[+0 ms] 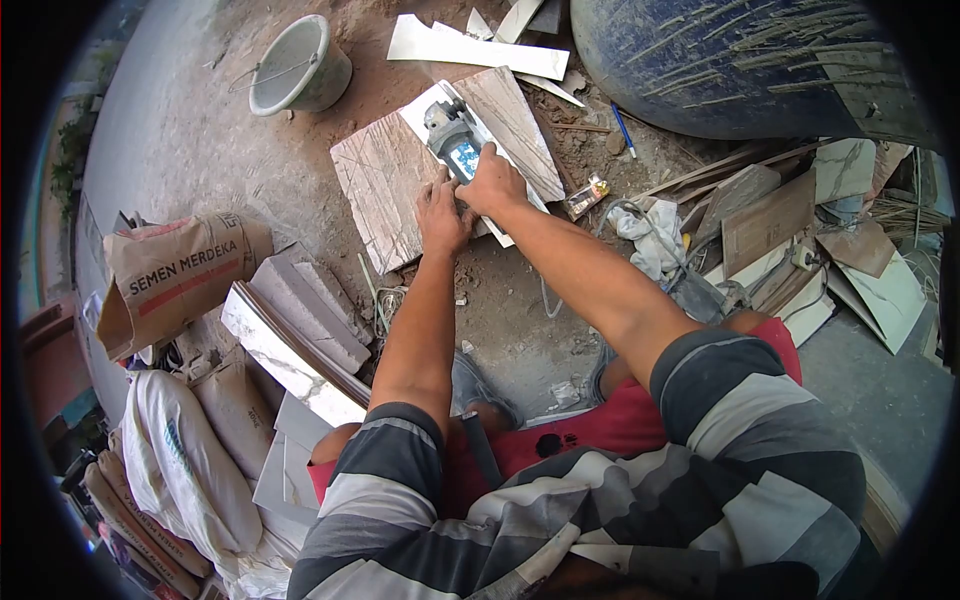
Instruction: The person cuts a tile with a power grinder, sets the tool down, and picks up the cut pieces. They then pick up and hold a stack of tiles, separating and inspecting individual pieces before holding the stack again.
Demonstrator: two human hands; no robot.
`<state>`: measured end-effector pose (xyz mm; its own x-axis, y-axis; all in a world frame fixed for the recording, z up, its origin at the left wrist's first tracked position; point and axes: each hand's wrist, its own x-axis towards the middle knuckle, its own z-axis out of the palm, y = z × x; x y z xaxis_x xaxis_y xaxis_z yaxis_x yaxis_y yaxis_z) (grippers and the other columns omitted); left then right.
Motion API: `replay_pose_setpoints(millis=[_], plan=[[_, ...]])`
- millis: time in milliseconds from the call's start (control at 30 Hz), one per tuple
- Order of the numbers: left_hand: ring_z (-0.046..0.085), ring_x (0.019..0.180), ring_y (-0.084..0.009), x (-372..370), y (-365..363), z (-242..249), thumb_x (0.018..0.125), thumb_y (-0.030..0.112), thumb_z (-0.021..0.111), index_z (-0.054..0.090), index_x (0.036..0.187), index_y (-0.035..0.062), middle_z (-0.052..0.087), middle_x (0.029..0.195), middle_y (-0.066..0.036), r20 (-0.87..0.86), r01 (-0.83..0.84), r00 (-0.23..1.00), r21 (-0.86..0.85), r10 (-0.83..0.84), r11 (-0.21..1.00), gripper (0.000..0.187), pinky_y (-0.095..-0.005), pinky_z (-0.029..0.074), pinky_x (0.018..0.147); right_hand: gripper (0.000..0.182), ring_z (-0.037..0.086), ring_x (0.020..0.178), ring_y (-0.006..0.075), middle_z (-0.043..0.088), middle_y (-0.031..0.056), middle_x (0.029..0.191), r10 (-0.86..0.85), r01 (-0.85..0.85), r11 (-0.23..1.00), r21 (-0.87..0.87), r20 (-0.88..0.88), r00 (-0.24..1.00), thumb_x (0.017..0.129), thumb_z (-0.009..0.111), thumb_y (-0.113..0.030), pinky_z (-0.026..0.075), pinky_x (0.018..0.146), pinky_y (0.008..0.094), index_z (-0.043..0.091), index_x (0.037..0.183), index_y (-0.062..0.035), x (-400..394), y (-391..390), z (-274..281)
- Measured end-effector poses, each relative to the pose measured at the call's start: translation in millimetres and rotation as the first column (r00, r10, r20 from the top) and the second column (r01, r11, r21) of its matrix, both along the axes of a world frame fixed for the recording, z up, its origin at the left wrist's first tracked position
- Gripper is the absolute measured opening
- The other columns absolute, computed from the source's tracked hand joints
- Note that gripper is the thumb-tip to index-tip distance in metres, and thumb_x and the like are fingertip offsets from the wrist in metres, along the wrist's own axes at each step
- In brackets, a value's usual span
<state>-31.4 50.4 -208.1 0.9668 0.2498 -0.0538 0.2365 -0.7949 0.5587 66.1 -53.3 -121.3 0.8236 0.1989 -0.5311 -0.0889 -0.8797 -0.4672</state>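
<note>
A grey angle grinder [461,150] with a blue-and-white label lies over a narrow white tile strip [418,112]. My right hand [496,184] is wrapped around the rear of its body. From the other side, my left hand [444,212] closes against the grinder's back end, fingers bent; part of its grip is hidden. Beneath the strip are brown-veined stone-look slabs [375,190] on the ground. The disc cannot be made out clearly under the tool's head.
Beyond the slabs stand a grey bucket [298,70], white tile offcuts [480,50] and a large blue drum [720,60]. A blue pen [623,130] lies near the drum. Cement bags [185,275] and stacked tiles [285,350] sit left; tile scraps [765,225] lie right.
</note>
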Motion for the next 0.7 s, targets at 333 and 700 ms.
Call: replay_pose_setpoints(millis=[333,700], plan=[[0.035,0.139,-0.0456,0,0,1,0.082,0.030,0.075,0.052,0.132,0.0103,0.038,0.158,-0.014,-0.006,0.009,1.000,0.006,-0.009,1.000,0.058,-0.0536,0.029,0.114,0.077,0.067,0.109,0.0397,0.067,0.0258,0.117,-0.013,0.013,1.000,0.000,-0.010,1.000,0.073,0.081,-0.033,0.054,0.093,0.0468,0.042,0.128,0.0034,-4,-3,0],[0.035,0.139,-0.0448,0,0,0,0.083,0.020,0.069,0.052,0.132,0.0100,0.038,0.158,-0.014,-0.017,0.018,1.000,0.021,-0.018,1.000,0.054,-0.0538,0.029,0.114,0.073,0.065,0.113,0.0369,0.065,0.0243,0.120,-0.013,0.012,1.000,-0.022,-0.052,0.999,0.074,0.081,-0.028,0.054,0.095,0.0444,0.041,0.129,0.0007,-11,-11,5]])
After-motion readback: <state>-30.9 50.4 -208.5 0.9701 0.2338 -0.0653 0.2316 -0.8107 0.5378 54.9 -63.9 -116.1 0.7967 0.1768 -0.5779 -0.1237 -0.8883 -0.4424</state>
